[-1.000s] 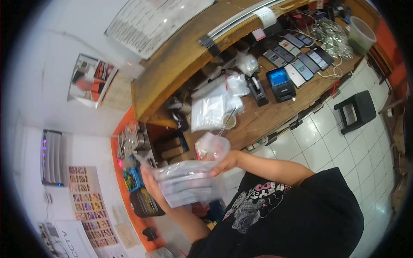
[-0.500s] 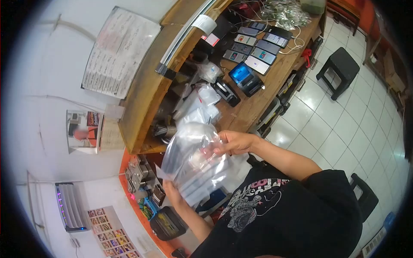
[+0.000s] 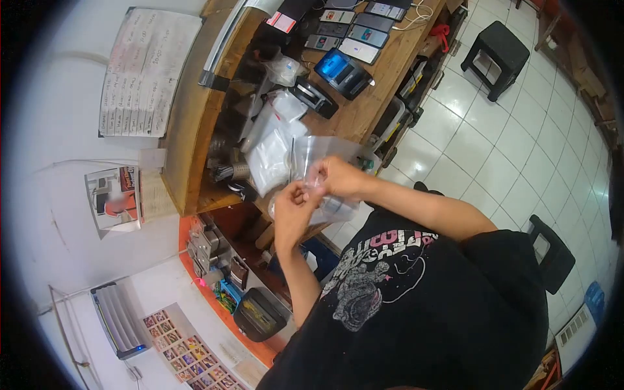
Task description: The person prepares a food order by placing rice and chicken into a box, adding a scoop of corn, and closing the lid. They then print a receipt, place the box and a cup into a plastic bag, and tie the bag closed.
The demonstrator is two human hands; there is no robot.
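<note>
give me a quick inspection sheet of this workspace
surface: wooden counter, crowded along its length
job's things: clear plastic bag held up above the counter edge, contents unclear
clutter: stack of plastic bags, tape dispenser, small printer with blue screen, row of phones
grips: left hand and right hand both pinch the bag
cables: white cable by the phones
surroundings: white tiled floor, black stool, handwritten wall sheet
</note>
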